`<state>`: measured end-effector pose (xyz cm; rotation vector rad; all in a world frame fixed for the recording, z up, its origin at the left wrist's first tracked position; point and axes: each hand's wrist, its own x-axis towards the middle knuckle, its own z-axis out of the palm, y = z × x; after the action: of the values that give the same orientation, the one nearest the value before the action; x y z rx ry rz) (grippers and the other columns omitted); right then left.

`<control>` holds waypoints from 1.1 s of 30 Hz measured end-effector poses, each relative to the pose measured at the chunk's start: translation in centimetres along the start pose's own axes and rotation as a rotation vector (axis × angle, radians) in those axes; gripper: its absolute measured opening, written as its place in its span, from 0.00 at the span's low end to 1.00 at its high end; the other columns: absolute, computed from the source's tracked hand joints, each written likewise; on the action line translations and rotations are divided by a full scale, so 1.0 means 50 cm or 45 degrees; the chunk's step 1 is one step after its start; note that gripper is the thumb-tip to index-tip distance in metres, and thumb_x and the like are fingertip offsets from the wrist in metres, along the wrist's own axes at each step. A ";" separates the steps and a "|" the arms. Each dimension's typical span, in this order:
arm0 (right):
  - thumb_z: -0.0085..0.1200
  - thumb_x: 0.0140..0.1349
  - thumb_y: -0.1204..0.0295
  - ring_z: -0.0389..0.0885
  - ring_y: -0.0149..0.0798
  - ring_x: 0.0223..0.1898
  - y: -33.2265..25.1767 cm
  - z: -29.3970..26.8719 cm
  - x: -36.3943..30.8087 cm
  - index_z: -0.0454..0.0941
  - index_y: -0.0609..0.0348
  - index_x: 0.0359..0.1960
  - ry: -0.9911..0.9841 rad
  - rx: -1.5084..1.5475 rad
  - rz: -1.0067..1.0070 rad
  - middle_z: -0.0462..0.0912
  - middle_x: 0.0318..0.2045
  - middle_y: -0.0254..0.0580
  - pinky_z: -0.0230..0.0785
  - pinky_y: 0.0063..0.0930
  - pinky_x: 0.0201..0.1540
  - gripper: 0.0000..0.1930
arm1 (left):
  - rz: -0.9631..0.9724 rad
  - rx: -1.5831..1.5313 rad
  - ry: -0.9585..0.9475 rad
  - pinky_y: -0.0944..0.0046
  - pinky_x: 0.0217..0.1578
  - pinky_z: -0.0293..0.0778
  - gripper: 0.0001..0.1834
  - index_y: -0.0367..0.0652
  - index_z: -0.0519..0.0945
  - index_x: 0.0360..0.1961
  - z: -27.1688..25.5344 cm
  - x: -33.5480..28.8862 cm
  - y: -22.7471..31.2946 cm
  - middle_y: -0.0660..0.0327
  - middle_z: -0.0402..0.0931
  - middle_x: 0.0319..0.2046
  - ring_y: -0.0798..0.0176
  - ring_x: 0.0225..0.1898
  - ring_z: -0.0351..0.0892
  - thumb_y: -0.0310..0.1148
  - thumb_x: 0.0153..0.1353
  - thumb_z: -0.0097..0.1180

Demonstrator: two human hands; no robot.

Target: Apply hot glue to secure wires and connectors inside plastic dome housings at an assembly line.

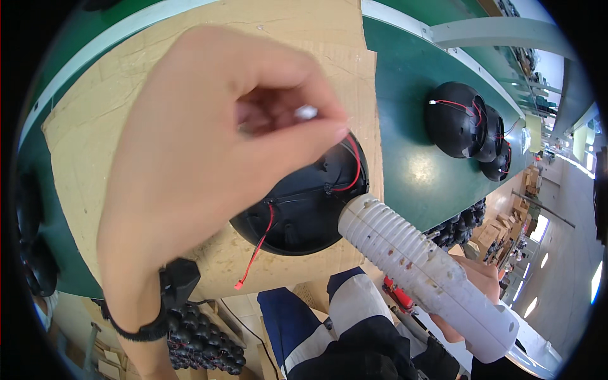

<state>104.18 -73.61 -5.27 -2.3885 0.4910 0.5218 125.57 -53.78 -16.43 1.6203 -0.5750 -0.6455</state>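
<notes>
A round black plastic shell (297, 218) lies hollow side up on cardboard in front of me. My left hand (209, 126) is above it, thumb and fingers pinched on a red-and-black wire (358, 158) that comes off the shell. A small white connector (307, 113) shows at the fingers. Another red wire (261, 244), ending in a red plug, hangs over the shell's near side. My right hand (479, 278) is wrapped round a white tool with a ribbed barrel (405, 253), stained brown in spots. The barrel's far end overlaps the shell's right rim; whether they touch I cannot tell.
The cardboard sheet (95, 152) covers part of a green table (405, 126). Several black shells (453, 120) with wires stand at the right, and more dark shells (38, 266) at the left. Below the table are piles of black round parts (202, 339). A metal frame (494, 31) crosses the far right.
</notes>
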 end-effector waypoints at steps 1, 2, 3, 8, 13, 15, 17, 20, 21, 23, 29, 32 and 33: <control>0.61 0.35 0.71 0.83 0.41 0.25 0.004 0.001 0.000 0.84 0.54 0.27 0.020 -0.010 0.028 0.83 0.22 0.35 0.75 0.27 0.33 0.12 | 0.038 0.018 0.063 0.74 0.29 0.71 0.04 0.33 0.86 0.33 0.002 -0.008 -0.012 0.61 0.81 0.27 0.72 0.27 0.77 0.20 0.56 0.65; 0.61 0.35 0.71 0.83 0.41 0.25 0.008 0.000 0.001 0.84 0.54 0.27 0.019 -0.013 0.039 0.83 0.22 0.35 0.75 0.27 0.33 0.12 | 0.037 0.009 0.056 0.74 0.29 0.71 0.04 0.33 0.86 0.33 -0.002 -0.023 -0.007 0.61 0.81 0.27 0.72 0.27 0.77 0.20 0.56 0.65; 0.62 0.34 0.70 0.85 0.43 0.28 -0.013 -0.034 -0.007 0.84 0.56 0.30 -0.010 -0.078 0.050 0.84 0.25 0.39 0.76 0.29 0.35 0.16 | 0.058 0.233 0.020 0.73 0.28 0.70 0.05 0.34 0.86 0.33 -0.020 -0.029 0.040 0.60 0.80 0.27 0.71 0.26 0.76 0.19 0.54 0.65; 0.65 0.34 0.69 0.86 0.48 0.35 0.031 -0.025 -0.023 0.84 0.59 0.38 -0.085 -0.050 -0.048 0.86 0.35 0.45 0.77 0.31 0.39 0.22 | -0.052 0.562 -0.046 0.72 0.26 0.70 0.09 0.34 0.85 0.30 -0.025 -0.104 0.070 0.58 0.78 0.27 0.68 0.25 0.76 0.14 0.46 0.66; 0.60 0.33 0.70 0.82 0.41 0.23 -0.006 0.005 0.004 0.82 0.55 0.20 0.122 -0.057 0.090 0.81 0.19 0.36 0.74 0.28 0.30 0.08 | -0.093 0.551 -0.037 0.71 0.26 0.73 0.10 0.33 0.86 0.31 -0.007 -0.122 0.085 0.58 0.78 0.28 0.66 0.26 0.79 0.13 0.45 0.67; 0.60 0.34 0.69 0.81 0.41 0.22 -0.010 0.001 0.002 0.82 0.54 0.20 0.097 -0.107 0.069 0.81 0.19 0.36 0.73 0.28 0.29 0.08 | -0.060 0.544 0.016 0.71 0.26 0.73 0.10 0.33 0.86 0.30 -0.009 -0.126 0.086 0.58 0.78 0.28 0.66 0.25 0.79 0.13 0.45 0.67; 0.61 0.37 0.67 0.80 0.40 0.21 -0.010 -0.011 -0.006 0.82 0.53 0.20 0.062 -0.208 0.038 0.81 0.19 0.35 0.72 0.28 0.28 0.07 | -0.042 0.539 0.031 0.72 0.26 0.73 0.10 0.33 0.86 0.30 -0.009 -0.122 0.090 0.58 0.78 0.28 0.66 0.25 0.79 0.13 0.45 0.67; 0.61 0.41 0.63 0.78 0.39 0.19 -0.004 -0.031 -0.020 0.82 0.51 0.21 0.011 -0.357 -0.008 0.80 0.18 0.34 0.69 0.28 0.26 0.08 | 0.039 0.539 0.009 0.72 0.28 0.72 0.11 0.34 0.86 0.32 -0.025 -0.115 0.077 0.57 0.78 0.29 0.65 0.27 0.79 0.15 0.44 0.67; 0.62 0.43 0.62 0.78 0.39 0.18 0.003 -0.033 -0.022 0.82 0.50 0.22 -0.014 -0.397 -0.028 0.80 0.18 0.33 0.69 0.28 0.25 0.08 | 0.091 0.549 -0.025 0.71 0.30 0.72 0.13 0.34 0.86 0.34 -0.033 -0.117 0.066 0.56 0.79 0.31 0.64 0.29 0.79 0.16 0.43 0.68; 0.62 0.46 0.60 0.76 0.38 0.17 0.016 -0.036 -0.026 0.82 0.49 0.22 -0.064 -0.476 -0.072 0.80 0.18 0.32 0.67 0.28 0.24 0.09 | 0.072 0.503 0.000 0.68 0.36 0.73 0.20 0.35 0.85 0.40 -0.041 -0.124 0.050 0.54 0.80 0.37 0.61 0.36 0.80 0.19 0.41 0.70; 0.61 0.57 0.49 0.81 0.41 0.21 -0.049 -0.059 -0.033 0.85 0.51 0.35 -0.123 -0.430 0.111 0.84 0.25 0.34 0.71 0.30 0.28 0.19 | 0.131 0.333 -0.114 0.52 0.62 0.64 0.57 0.38 0.64 0.69 -0.049 -0.148 -0.006 0.46 0.67 0.65 0.48 0.67 0.67 0.31 0.32 0.76; 0.62 0.58 0.47 0.81 0.42 0.21 -0.057 -0.047 -0.036 0.85 0.54 0.32 -0.237 -0.765 0.114 0.85 0.25 0.35 0.73 0.32 0.30 0.21 | 0.029 0.233 -0.147 0.49 0.69 0.57 0.68 0.39 0.52 0.76 -0.032 -0.165 -0.032 0.45 0.59 0.72 0.46 0.74 0.57 0.33 0.30 0.78; 0.62 0.58 0.47 0.82 0.41 0.21 -0.030 -0.033 -0.067 0.85 0.53 0.32 -0.058 -0.385 0.266 0.84 0.25 0.34 0.73 0.31 0.29 0.21 | 0.016 0.226 -0.164 0.48 0.71 0.55 0.71 0.39 0.48 0.77 -0.025 -0.161 -0.034 0.45 0.56 0.73 0.45 0.76 0.54 0.33 0.30 0.79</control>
<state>102.43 -72.90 -1.74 -2.6180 0.6883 0.7900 120.67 -47.10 -17.25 1.7474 -0.7539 -0.7093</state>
